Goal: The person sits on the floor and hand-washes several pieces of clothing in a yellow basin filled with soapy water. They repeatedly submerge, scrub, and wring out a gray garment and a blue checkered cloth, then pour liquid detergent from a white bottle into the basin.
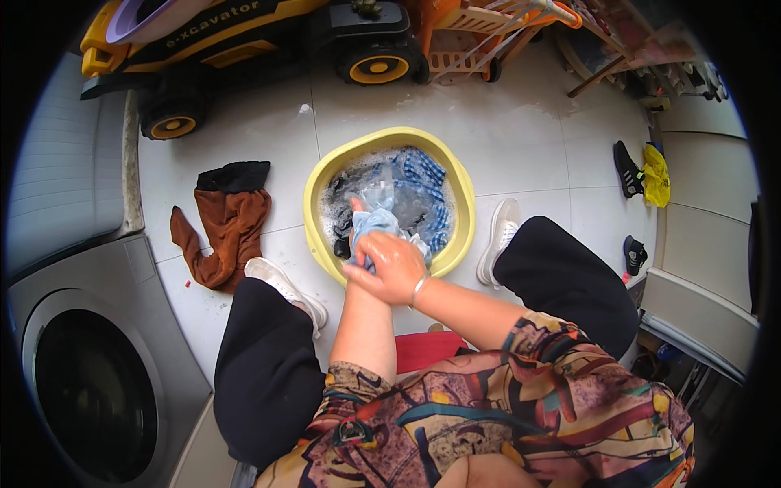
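A yellow plastic basin (467, 226) of soapy water stands on the floor between my feet. My right hand (390, 265), wet and with a bangle at the wrist, curls over a light blue wet cloth (373, 224) above the basin's near side. That cloth covers most of my left hand (356, 205); only a fingertip and an edge of it show, so its grip is hidden. My forearms cross at the near rim. Beyond the hands, a blue-and-white checked garment (421, 168) lies in the water on the right. Dark cloth (341, 183) soaks at the left among suds.
Brown clothing with a black part (229, 226) lies on the tiles at left, near a front-loading washing machine (91, 378). A toy excavator (256, 43) and an orange plastic cart (457, 36) stand beyond the basin. Black shoes (628, 169) and a yellow bag (656, 177) are at right.
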The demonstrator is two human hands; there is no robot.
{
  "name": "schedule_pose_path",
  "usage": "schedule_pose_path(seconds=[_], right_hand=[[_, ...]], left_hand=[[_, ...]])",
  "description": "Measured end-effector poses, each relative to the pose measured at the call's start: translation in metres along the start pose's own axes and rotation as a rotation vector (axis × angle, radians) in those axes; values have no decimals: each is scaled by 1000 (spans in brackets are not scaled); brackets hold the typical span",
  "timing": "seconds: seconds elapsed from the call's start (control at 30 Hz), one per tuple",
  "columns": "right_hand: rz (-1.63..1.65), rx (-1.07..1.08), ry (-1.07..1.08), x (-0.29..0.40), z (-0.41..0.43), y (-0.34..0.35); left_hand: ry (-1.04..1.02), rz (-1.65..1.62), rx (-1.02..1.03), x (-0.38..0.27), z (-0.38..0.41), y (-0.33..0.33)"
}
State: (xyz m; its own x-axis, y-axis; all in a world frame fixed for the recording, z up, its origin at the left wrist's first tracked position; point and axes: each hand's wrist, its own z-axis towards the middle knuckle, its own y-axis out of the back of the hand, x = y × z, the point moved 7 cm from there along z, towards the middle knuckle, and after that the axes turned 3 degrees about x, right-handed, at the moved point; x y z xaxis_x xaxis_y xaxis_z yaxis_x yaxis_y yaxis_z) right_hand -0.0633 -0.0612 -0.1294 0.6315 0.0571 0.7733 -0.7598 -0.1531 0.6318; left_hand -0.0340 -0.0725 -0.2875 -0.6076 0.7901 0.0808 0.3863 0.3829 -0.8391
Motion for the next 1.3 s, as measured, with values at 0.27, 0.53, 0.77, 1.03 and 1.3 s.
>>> schedule_pose_path(seconds=[0.27,0.53,0.77,1.03,1.3], right_hand=[[-17,-218,-152,-51,36,5],[45,-487,-625,-191,20,59],[-89,-206,-303,-183,-4,7],[-431,486,-455,-174,18,-61],[128,-31,-634,-177,22,-15]], left_hand=[[-296,-21,125,-10,25,9],[-566,183,-315,-45,0,-44],[-411,759,-513,-25,-14,14],[-353,1055,-563,-3,-5,63],[-187,455,-557,-1,-9,20]])
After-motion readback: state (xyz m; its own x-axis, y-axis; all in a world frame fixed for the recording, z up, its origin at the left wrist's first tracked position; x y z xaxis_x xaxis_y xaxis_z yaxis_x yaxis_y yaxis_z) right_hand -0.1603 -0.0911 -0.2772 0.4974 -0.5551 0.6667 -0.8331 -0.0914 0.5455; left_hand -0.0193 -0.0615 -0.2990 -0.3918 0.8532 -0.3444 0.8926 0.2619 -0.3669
